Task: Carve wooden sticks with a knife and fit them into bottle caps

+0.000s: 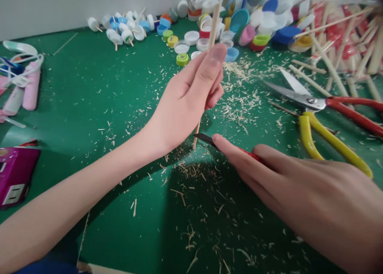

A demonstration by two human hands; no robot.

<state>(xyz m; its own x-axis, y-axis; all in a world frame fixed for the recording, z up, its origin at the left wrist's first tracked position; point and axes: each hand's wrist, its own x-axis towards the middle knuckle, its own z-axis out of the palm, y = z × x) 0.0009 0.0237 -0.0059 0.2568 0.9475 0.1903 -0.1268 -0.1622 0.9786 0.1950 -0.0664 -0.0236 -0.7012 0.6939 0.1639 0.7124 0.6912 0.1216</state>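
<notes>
A thin wooden stick [214, 24] is gripped in my left hand [194, 82], thumb pressed along it. The stick stands tilted, its top leaning away and its narrow lower end close to the green tabletop. My right hand [287, 182] is closed around a knife [206, 139] with a dark blade and a bit of red handle showing. With the index finger laid along its back, the blade touches the stick near that lower end. Pale wood shavings [191, 170] lie under and around both hands. Most of the knife's handle is hidden by my fingers.
Scissors [311, 100] with red and yellow handles lie open at the right, beside many wooden sticks [335, 66]. Bottle caps [239, 20] heap along the back, near caps fitted on short sticks [127, 28]. Glue guns [31, 84] and a purple box [19, 174] sit left.
</notes>
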